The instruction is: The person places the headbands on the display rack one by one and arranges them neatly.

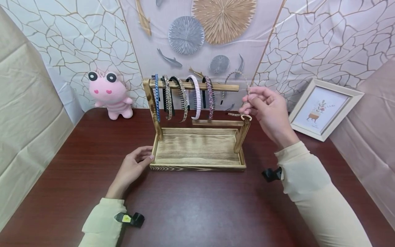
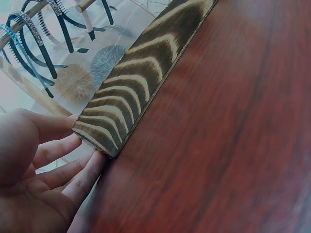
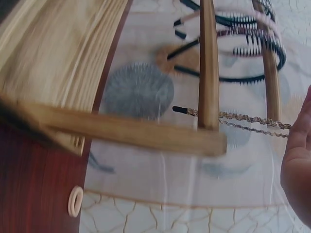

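Note:
My right hand (image 1: pixel 266 109) pinches a thin beaded headband (image 1: pixel 247 81) beside the right end of the stand's upper bar (image 1: pixel 228 87). In the right wrist view the headband (image 3: pixel 248 118) extends from the fingers past the lower bar (image 3: pixel 209 73), its black tip showing. My left hand (image 1: pixel 131 168) touches the left end of the wooden stand's tray (image 1: pixel 197 167). The left wrist view shows its fairly straight fingers against the tray's corner. Several headbands hang on the upper bar, including a blue one (image 1: pixel 157 99), a white one (image 1: pixel 197 97) and a purplish one (image 1: pixel 211 97).
A pink plush toy (image 1: pixel 108 94) sits at the back left of the dark red table (image 1: pixel 197 206). At the right stands a picture frame (image 1: pixel 325 109). A pale ring (image 3: pixel 75 201) lies near the table's back edge, beyond the stand's right post (image 1: pixel 241 137).

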Action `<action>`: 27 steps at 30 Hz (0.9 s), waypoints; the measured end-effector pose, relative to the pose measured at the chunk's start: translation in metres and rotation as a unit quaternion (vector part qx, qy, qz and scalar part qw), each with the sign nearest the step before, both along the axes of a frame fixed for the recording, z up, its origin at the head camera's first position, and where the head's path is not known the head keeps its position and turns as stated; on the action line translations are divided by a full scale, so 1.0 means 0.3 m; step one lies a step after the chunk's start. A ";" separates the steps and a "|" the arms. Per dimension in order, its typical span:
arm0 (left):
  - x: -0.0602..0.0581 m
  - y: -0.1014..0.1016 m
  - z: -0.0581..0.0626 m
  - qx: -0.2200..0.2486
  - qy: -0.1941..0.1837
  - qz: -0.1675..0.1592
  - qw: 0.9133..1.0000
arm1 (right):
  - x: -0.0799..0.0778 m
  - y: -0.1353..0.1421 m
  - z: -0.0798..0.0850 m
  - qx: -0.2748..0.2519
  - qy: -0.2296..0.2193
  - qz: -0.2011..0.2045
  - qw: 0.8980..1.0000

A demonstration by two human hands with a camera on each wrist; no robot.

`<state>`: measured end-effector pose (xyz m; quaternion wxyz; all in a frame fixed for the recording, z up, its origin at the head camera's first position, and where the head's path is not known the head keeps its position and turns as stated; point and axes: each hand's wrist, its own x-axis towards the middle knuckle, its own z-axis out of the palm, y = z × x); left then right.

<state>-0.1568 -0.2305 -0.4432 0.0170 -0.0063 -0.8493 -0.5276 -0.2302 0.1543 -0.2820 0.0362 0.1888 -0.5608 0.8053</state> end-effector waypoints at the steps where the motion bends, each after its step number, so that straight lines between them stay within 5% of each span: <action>1: 0.000 0.000 0.000 0.000 -0.001 0.000 1.000 | 0.001 -0.011 -0.003 0.006 -0.001 0.000 1.000; 13: 0.001 -0.002 -0.003 0.000 -0.009 0.000 1.000 | -0.006 -0.113 -0.029 0.052 0.002 0.004 0.999; 27: -0.003 -0.005 -0.003 0.008 -0.005 -0.003 1.000 | -0.005 -0.130 -0.034 0.077 -0.018 0.023 0.997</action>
